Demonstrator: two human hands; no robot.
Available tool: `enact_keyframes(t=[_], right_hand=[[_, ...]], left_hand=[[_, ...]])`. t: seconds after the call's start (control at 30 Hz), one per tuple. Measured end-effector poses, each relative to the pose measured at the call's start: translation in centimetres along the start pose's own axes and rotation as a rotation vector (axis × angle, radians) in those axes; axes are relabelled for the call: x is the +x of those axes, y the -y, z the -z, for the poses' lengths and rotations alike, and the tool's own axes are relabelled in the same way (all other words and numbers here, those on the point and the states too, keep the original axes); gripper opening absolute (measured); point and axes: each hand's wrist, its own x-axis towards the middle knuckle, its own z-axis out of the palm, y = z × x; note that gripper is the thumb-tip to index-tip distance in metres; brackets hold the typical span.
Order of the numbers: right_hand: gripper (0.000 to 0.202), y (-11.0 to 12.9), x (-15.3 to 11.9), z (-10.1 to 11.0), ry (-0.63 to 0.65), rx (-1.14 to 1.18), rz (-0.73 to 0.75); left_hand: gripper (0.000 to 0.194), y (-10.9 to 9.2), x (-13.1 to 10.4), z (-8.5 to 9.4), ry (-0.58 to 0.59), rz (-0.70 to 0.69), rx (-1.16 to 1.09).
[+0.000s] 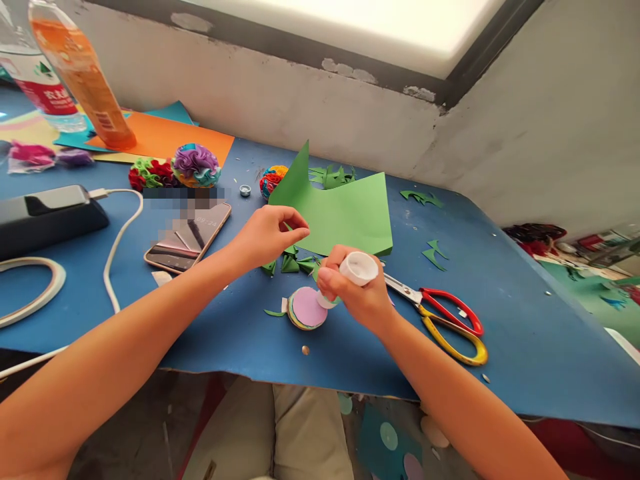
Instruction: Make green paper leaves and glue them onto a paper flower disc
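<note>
My right hand (355, 290) is wrapped round a white glue stick (361, 268), its round base facing up. The lower end of the stick reaches the right edge of a stack of round paper discs (309, 308), pale purple on top. Up and to the left, my left hand (277, 233) hovers with thumb and fingers pinched; anything between the fingertips is too small to make out. Behind both hands lies a folded sheet of green paper (345, 210). Small green paper cuttings (290, 263) lie under and between the hands.
Scissors (445, 313) with red and yellow handles lie right of my right hand. A phone (190, 240), a white cable (117, 247) and a tape roll (53, 290) are on the left. Ruffled paper balls (196, 165) and an orange drink bottle (83, 77) stand behind.
</note>
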Motion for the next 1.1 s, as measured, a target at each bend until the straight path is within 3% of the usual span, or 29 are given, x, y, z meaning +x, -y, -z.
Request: enact_keyframes(t=[0.1,0.2,0.3,0.43,0.6,0.73,0.83,1.0,1.1], right_hand=[[0.021,0.1,0.2,0.8,-0.029,-0.125,0.047],[0.021,0.1,0.3,0.5,-0.073,-0.035,0.128],[0.021,0.1,-0.2,-1.0,0.014,0.150,0.108],[0.023,0.4,-1.2,-2.4,0.118,0.118,-0.011],[0.024,0.8,-1.4,-0.4,0.193,0.034,-0.022],[0.022,0.7,-0.8,1.1,0.050,-0.051,0.101],[0.021,0.5,-0.6,0.2,-0.034,0.106,0.155],[0.023,0.4,-1.1,-1.6,0.205,0.161,-0.005],[0.022,0.3,-0.9,-0.4,0.202,0.053,0.054]], left_hand=[[0.016,0.0,-0.1,0.0,-0.001,-0.006,-0.002],[0.015,-0.1,-0.1,0.0,-0.003,-0.004,-0.006],[0.014,-0.2,-0.2,-0.1,0.007,-0.003,-0.019],[0.014,-0.3,-0.2,-0.1,0.013,0.006,-0.020],[0.015,-0.3,-0.2,0.0,-0.002,0.013,0.003],[0.015,-0.3,-0.2,-0.1,0.005,0.014,0.019],[0.015,-0.3,-0.3,-0.2,0.012,0.013,0.017],[0.014,-0.2,-0.4,-0.4,0.028,0.003,0.019],[0.015,-0.2,-0.4,-0.3,0.016,0.002,0.036]])
